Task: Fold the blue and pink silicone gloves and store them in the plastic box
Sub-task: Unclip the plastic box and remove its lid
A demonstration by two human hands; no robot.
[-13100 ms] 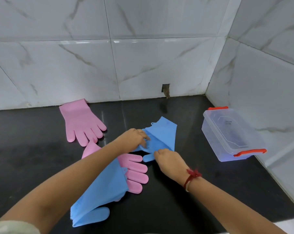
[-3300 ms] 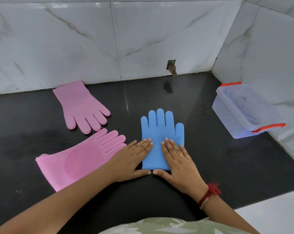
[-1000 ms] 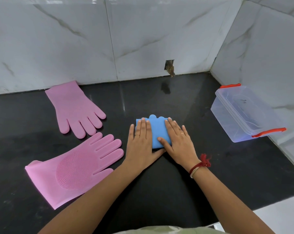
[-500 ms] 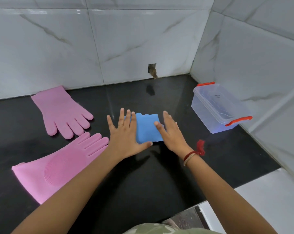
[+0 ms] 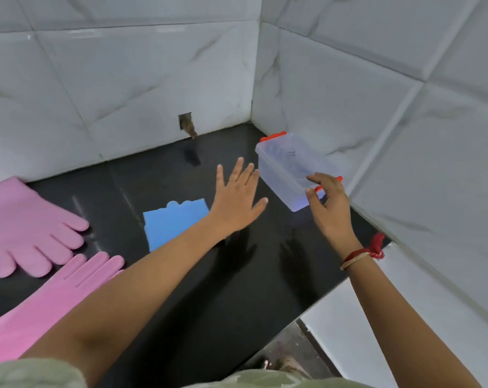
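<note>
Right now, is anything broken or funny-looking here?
Yes: the white wall tile at the back has a small square hole cut just above the black counter, with something brown poking out. The plastic box sits upright.

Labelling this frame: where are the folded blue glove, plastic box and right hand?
folded blue glove [image 5: 171,224], head view, middle of top layer.
plastic box [image 5: 277,182], head view, long front wall.
right hand [image 5: 330,211], head view, back of hand.
</note>
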